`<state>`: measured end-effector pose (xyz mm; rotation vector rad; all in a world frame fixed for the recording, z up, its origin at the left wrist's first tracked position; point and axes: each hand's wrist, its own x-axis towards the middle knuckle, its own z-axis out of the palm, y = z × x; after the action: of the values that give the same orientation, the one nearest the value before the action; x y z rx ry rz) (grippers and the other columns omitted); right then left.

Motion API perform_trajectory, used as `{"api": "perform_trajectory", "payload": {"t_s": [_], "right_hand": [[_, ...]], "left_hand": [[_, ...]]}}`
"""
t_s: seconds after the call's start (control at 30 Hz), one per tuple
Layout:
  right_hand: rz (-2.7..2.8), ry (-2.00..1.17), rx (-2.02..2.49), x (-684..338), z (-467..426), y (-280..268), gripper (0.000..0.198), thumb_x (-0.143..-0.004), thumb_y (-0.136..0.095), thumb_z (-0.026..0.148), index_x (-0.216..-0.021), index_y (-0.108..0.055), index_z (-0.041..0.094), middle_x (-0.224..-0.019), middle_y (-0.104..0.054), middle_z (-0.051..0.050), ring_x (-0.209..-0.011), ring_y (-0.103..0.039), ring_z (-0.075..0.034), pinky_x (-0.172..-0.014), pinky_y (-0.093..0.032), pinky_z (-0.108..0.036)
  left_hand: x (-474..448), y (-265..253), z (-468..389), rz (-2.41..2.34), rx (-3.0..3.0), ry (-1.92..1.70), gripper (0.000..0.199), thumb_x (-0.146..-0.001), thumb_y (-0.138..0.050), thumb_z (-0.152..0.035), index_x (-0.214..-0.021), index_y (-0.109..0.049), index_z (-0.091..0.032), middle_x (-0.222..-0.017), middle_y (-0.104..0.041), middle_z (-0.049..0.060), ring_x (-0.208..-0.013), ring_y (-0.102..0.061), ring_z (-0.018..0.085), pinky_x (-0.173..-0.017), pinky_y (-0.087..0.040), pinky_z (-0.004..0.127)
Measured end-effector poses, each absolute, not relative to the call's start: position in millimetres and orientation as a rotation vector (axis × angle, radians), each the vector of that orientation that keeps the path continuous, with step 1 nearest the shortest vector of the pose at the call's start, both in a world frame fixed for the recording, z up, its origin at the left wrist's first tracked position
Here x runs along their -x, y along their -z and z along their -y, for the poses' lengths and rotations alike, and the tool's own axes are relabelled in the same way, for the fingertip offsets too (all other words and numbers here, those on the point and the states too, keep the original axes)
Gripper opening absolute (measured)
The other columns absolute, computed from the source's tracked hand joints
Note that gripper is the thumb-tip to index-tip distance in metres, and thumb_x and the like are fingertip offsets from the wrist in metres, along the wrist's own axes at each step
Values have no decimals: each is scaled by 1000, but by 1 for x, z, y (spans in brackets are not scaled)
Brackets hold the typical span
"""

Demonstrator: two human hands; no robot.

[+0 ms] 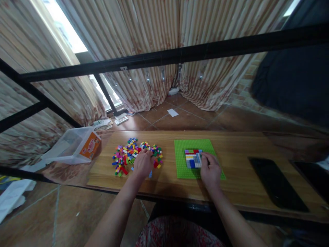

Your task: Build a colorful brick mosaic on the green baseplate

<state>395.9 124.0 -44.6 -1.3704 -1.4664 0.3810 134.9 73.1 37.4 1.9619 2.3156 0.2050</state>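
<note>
A loose pile of small coloured toy bricks is spread over the left part of the wooden table. My left hand reaches into its right side, fingers bent and drawn together; whatever is between the fingertips is hidden. To the right lies a green studded baseplate, bearing a flat block of joined bricks in white, blue, grey, red and purple. At the right edge of that block, my right hand has its thumb and fingers closed in a pinch. What they grip is too small to make out.
A clear plastic box with an orange label stands off the table's left end. A dark flat panel lies on the table at the right. Beyond the table run a black metal rail and long curtains.
</note>
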Motion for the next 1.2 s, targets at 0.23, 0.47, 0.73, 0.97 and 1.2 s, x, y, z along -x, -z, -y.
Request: {"api": "perform_trajectory", "payload": {"t_s": [0.23, 0.47, 0.73, 0.97, 1.2], "right_hand": [[1433, -399, 1367, -394, -124, 41, 32, -90, -41, 35, -93, -67, 17, -99, -66, -11, -94, -59, -22, -88, -46, -40], [1447, -398, 1366, -394, -124, 42, 31, -91, -42, 35, -94, -67, 17, -98, -66, -11, -93, -59, -22, -88, -46, -40], [1455, -387, 1356, -394, -123, 40, 27, -90, -44, 31, -94, -67, 17, -98, -66, -10, -94, -59, -22, -89, -46, -40], [1449, -389, 1363, -394, -123, 39, 25, -88, -45, 29, -93, -67, 17, -97, -65, -10, -94, -59, -22, -89, -46, -40], [1445, -399, 1360, -394, -122, 36, 28, -90, -43, 31, -94, -67, 17, -97, -65, -10, -94, -59, -21, -88, -46, -39]], "left_hand": [[-200, -25, -56, -1914, -1661, -661, 11, -86, -50, -20, -85, -61, -17, -73, -65, 1, -65, -60, 12, -60, -39, 22], [-245, -6, -82, -1984, -1572, -780, 4, -79, -60, -20, -81, -58, -18, -69, -62, 0, -63, -58, 13, -58, -36, 22], [-261, -3, -83, -1957, -1584, -820, 17, -72, -71, -21, -73, -54, -18, -67, -57, -3, -61, -52, 11, -57, -32, 22], [-261, 4, -84, -1789, -1507, -930, 19, -66, -72, -13, -73, -54, -18, -68, -58, -3, -62, -54, 11, -60, -38, 22], [-254, 12, -87, -1585, -1308, -1038, 21, -69, -55, 0, -81, -57, -16, -76, -64, 0, -71, -62, 12, -68, -48, 23]]}}
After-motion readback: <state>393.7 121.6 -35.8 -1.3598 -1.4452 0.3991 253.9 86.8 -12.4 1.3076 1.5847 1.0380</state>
